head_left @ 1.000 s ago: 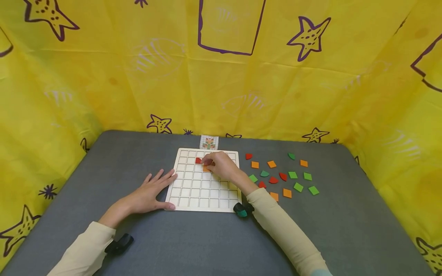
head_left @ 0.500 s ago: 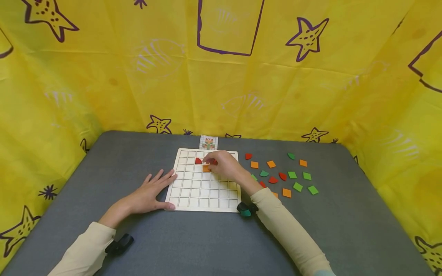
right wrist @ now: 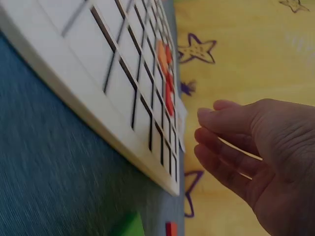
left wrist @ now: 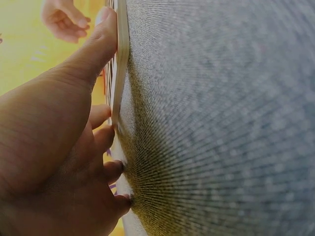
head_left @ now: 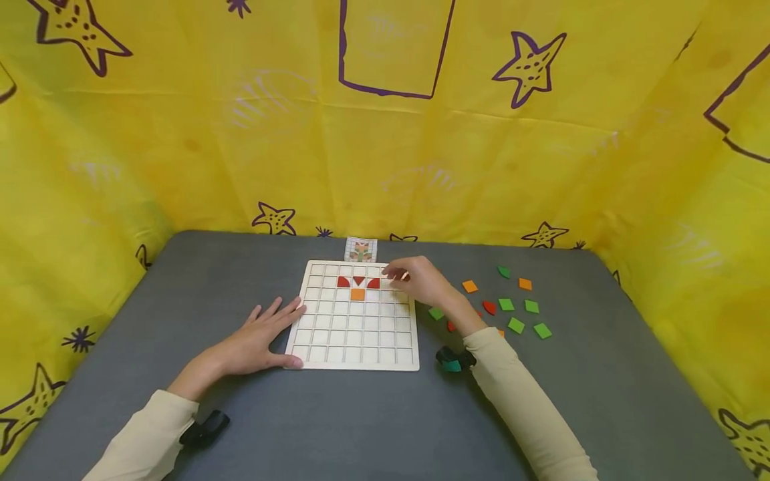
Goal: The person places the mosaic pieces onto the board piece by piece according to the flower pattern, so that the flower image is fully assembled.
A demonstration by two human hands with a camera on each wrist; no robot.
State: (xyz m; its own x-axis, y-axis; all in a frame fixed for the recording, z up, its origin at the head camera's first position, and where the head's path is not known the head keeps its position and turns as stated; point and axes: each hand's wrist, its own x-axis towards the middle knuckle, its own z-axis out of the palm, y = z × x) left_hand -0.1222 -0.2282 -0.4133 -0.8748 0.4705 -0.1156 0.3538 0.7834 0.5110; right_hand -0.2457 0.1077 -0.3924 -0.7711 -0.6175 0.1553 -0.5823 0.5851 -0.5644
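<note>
A white grid board (head_left: 337,339) lies on the grey table, with three red pieces and one orange square (head_left: 357,294) set in its upper cells. Two of the red pieces are quarter-rounds, and a red triangle (head_left: 358,280) sits between them. My left hand (head_left: 255,344) is spread at the board's left edge, its thumb (left wrist: 101,42) resting on the rim in the left wrist view. Above the board's upper right part hovers my right hand (head_left: 421,280). Its fingers are loosely bent and hold nothing, as the right wrist view shows.
Loose green squares (head_left: 515,325), orange squares (head_left: 525,284), a red quarter-round (head_left: 489,308) and a green leaf-shaped piece (head_left: 503,272) are scattered right of the board. A small pattern card (head_left: 361,250) lies behind it. A yellow printed cloth (head_left: 373,153) hangs around the table.
My right hand has let go of a red quarter-round, which now sits in a cell right of the triangle, and has moved right. My left hand has stayed at the board's edge.
</note>
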